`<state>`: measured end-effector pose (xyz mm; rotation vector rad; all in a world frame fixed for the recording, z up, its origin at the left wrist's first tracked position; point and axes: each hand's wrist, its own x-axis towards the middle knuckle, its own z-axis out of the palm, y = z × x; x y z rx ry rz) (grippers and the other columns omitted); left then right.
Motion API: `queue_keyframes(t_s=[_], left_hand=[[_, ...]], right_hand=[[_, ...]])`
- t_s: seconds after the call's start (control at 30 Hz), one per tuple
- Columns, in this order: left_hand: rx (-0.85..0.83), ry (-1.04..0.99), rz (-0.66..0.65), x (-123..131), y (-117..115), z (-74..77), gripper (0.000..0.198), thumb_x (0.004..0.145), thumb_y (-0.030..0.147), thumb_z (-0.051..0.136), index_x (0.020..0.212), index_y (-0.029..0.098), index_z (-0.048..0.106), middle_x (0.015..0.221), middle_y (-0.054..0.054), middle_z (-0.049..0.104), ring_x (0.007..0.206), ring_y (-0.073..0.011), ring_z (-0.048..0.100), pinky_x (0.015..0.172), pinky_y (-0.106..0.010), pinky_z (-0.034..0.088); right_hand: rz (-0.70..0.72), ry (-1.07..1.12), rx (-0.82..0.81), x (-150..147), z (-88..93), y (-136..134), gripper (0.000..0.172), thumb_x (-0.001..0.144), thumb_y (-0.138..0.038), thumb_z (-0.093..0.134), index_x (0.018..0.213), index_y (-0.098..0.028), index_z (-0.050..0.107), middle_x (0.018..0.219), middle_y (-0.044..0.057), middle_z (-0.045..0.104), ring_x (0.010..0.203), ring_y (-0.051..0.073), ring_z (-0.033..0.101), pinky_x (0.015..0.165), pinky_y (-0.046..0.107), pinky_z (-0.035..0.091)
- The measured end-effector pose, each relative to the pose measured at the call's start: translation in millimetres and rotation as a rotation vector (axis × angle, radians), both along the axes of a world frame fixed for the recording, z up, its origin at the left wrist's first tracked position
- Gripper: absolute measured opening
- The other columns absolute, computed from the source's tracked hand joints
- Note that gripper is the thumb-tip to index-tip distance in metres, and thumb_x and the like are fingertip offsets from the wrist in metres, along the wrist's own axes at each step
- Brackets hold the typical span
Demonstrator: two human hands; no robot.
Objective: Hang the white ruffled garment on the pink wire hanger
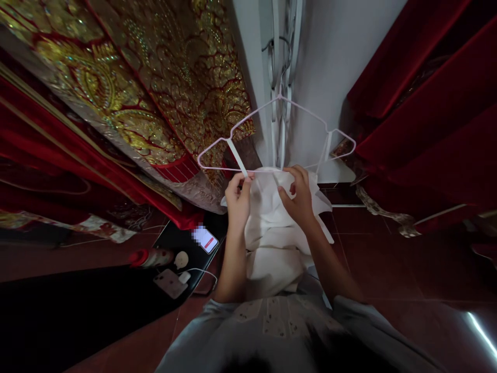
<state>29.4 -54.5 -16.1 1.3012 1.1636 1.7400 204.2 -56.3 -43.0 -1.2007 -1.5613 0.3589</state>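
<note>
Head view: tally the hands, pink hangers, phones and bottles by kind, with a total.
Hands: 2 (left hand, right hand)
Pink hanger: 1
Phones: 2 (lit phone, other phone)
Bottle: 1
Total: 6

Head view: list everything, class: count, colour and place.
hanger: 1, pink, centre
straps: 2, white, on hanger
garment: 1, white, below hanger
embroidered cloth: uncountable, gold, left
hanging cloth: several, red, both sides
metalwork: 1, grey, behind hanger
wall: 1, grey, top
table: 1, black, left
phones: 2, white screen, pinkish, table
bottle: 1, red lid, table
disc: 1, cream, table
block: 1, white, table
cable: 1, white, table
floor: 1, reddish, below
shirt: 1, grey, bottom
left hand: 1, at strap
right hand: 1, at hanger
</note>
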Motion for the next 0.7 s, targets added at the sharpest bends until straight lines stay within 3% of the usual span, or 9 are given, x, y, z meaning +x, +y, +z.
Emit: queue_keyframes(t_s=[0.17,0.27,0.37,0.53,0.63,0.7], left_hand=[[-0.075,-0.195,-0.227,-16,-7,34.6,0.024,0.085,0.044,0.084,0.095,0.023,0.083,0.086,-0.005,0.076,0.053,-0.0098,0.045,0.049,-0.023,0.035],[-0.019,-0.311,-0.233,-26,-4,55.4,0.030,0.082,0.046,0.085,0.103,0.025,0.083,0.106,-0.008,0.080,0.051,-0.0078,0.040,0.043,-0.024,0.029],[0.068,-0.304,-0.151,-42,0,64.6,0.033,0.085,0.049,0.082,0.110,0.029,0.083,0.131,-0.008,0.075,0.058,-0.0085,0.047,0.043,-0.024,0.030],[0.145,-0.333,0.049,-59,6,44.9,0.029,0.086,0.040,0.085,0.115,0.038,0.082,0.152,0.002,0.063,0.076,-0.0069,0.057,0.052,-0.019,0.037],[0.070,-0.354,0.047,-56,10,28.1,0.038,0.085,0.036,0.087,0.122,0.041,0.077,0.150,0.003,0.066,0.072,-0.0055,0.056,0.054,-0.018,0.037],[-0.003,-0.347,-0.006,-48,13,21.8,0.042,0.085,0.043,0.088,0.124,0.036,0.075,0.138,-0.003,0.075,0.066,-0.0068,0.054,0.051,-0.020,0.035]], right_hand=[[0.024,-0.014,0.022,14,-0.7,3,0.042,0.095,-0.027,0.059,0.137,-0.028,0.058,0.147,0.013,0.058,0.111,0.024,0.065,0.074,0.038,0.060],[0.014,0.005,0.007,11,0.2,5,0.043,0.093,-0.026,0.061,0.136,-0.027,0.059,0.147,0.013,0.058,0.105,0.022,0.066,0.075,0.038,0.060],[0.008,0.028,-0.019,3,1.5,1,0.045,0.090,-0.026,0.065,0.134,-0.027,0.060,0.147,0.013,0.058,0.092,0.019,0.065,0.074,0.039,0.060],[0.025,0.062,-0.020,-4,2.4,-6,0.048,0.088,-0.028,0.068,0.136,-0.028,0.060,0.146,0.013,0.059,0.103,0.023,0.065,0.072,0.038,0.060],[0.037,0.063,-0.031,0,1.9,-3,0.048,0.089,-0.028,0.068,0.137,-0.028,0.060,0.145,0.014,0.059,0.103,0.023,0.066,0.074,0.039,0.061],[0.038,0.058,-0.032,2,1.6,-1,0.047,0.090,-0.028,0.067,0.136,-0.028,0.061,0.146,0.014,0.058,0.103,0.024,0.066,0.073,0.039,0.061]])
